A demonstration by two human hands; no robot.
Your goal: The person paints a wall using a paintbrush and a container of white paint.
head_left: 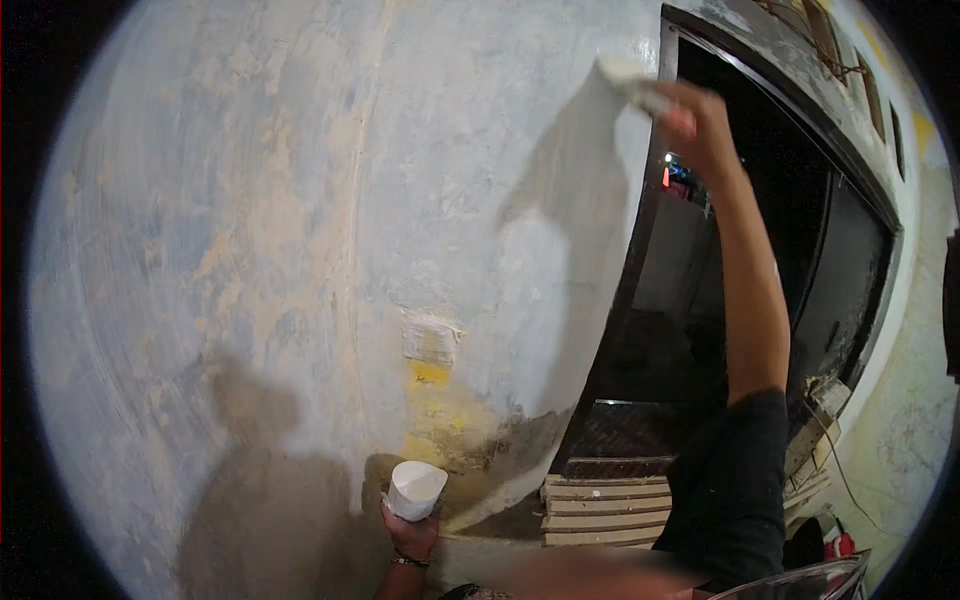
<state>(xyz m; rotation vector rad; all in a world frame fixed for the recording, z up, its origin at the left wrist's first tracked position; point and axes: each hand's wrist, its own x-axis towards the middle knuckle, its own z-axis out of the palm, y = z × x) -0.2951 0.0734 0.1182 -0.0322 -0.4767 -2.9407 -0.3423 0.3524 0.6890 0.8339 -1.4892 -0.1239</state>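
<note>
High up beside the dark door frame, my right hand (pixel 705 125) is closed around the handle of a paintbrush (pixel 625 72), its pale bristles against the grey-white wall (pixel 480 200). A reddish part of the handle shows at my fingers, and the brush looks slightly blurred. Low in front of the wall, my left hand (pixel 412 535) is wrapped around a white cup (pixel 418 487) from below. A pale inside shows at its mouth; I cannot tell how full it is. A bracelet circles my left wrist.
A dark doorway (pixel 670 330) stands at the right, with a slatted wooden piece (pixel 607 510) at its foot. A pale rough patch (pixel 430 338) sits above a yellow stain (pixel 432 405) on the wall. A thin cable (pixel 848 480) hangs at the far right.
</note>
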